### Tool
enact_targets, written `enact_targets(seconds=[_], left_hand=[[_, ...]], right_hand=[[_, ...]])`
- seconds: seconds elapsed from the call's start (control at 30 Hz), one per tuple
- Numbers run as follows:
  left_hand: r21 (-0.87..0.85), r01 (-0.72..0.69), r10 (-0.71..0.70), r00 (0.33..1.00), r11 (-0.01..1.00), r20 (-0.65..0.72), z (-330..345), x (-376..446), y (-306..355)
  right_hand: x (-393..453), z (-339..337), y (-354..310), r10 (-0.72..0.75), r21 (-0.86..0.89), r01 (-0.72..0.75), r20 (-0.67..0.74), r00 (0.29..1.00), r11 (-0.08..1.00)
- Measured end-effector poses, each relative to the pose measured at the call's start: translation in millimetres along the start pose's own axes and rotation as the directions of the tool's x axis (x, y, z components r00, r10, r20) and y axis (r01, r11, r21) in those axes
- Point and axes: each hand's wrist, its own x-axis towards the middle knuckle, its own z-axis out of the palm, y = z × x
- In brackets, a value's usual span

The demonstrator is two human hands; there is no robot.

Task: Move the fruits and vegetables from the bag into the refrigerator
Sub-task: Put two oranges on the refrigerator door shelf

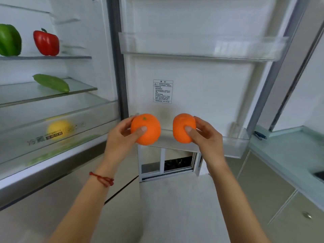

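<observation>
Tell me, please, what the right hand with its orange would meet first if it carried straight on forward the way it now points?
Most likely the lower door bin: the right hand holds its orange just before that clear bin on the open door. Depth is unclear, so this is a guess.

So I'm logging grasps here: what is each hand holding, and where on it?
Left hand grips one orange by its sides, thumb in front. Right hand grips the other orange likewise.
</observation>
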Motion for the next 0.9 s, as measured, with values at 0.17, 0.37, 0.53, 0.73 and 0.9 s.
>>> enact_targets(seconds=[0.17, 0.37, 0.53, 0.73, 0.9], left_hand=[[0.022, -0.107, 0.106, 0.994, 0.994, 0.037, 16.5, 45.4, 15.5], [0.132, -0.118, 0.096, 0.982, 0.984, 0.162, 27.4, 98.3, 13.9], [0.282, -0.106, 0.014, 0.95, 0.954, 0.311, 31.8, 131.3, 1.8], [0.412, -0.095, -0.137, 0.855, 0.906, 0.5, 37.7, 158.6, -21.3], [0.48, -0.121, -0.216, 0.78, 0.869, 0.587, 45.4, 169.4, -41.2]], right_hand=[[46.8, -7.6, -7.0, -0.082, -0.086, 0.081, -0.008, 0.997, 0.993], [102.3, -12.1, -2.7, -0.126, -0.278, 0.145, 0.088, 0.988, 0.95], [124.6, -10.3, 12.4, -0.025, -0.468, 0.129, 0.223, 0.975, 0.874], [131.3, -5.9, 29.8, 0.102, -0.605, 0.071, 0.246, 0.964, 0.793], [134.9, -3.1, 38.9, 0.23, -0.695, 0.007, 0.247, 0.941, 0.719]])
